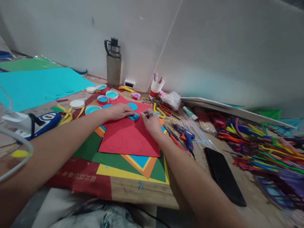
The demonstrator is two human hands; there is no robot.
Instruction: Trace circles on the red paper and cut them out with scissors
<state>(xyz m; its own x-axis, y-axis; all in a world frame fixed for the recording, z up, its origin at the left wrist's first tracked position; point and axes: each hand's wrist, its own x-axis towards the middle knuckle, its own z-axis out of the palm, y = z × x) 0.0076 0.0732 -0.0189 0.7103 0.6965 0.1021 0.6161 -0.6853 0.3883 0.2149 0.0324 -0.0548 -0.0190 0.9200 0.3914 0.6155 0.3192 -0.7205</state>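
A red sheet (129,150) lies on the stacked coloured papers, with pencil-like circle outlines on its near part. Toward its far half is a small blue paper circle (134,117) with dark marks. The bunched fingertips of my left hand (120,111) hold this circle at its left edge. My right hand (151,122), just right of the circle, is closed around a slim pen (152,114); its tip is hidden by the fingers. Another blue circle (132,106) lies just beyond, and one more (107,106) is partly behind my left hand.
Round tape rolls and lids (102,99) stand at the left. A water bottle (114,66) and a paper cup with pens (156,87) are near the wall. Scissors (165,110), a glue gun (188,137), a black phone (223,175) and pipe cleaners (266,148) are at the right.
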